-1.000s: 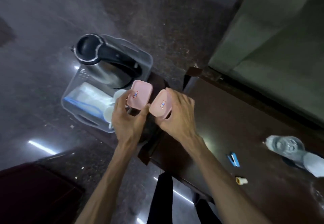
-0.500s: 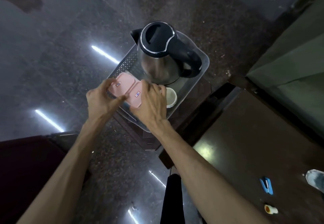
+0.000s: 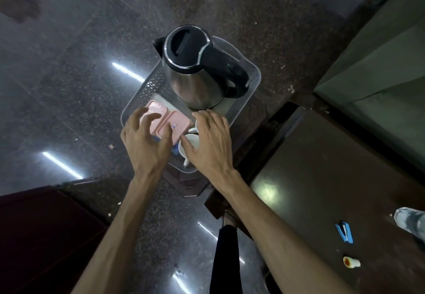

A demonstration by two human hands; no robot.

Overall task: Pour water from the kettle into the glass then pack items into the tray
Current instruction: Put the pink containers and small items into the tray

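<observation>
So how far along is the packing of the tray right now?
Mostly packed: the kettle, two pink boxes and white cups sit in the tray. Both the left hand and right hand hover open over them. A blue stapler lies outside on the table.

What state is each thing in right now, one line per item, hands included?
kettle: upright in the tray, lid shut
tray: holds the packed items
pink boxes: flat, side by side, lids shut
white cups: in the tray, tipped
left hand: open, fingers spread, holding nothing
right hand: open, holding nothing
</observation>
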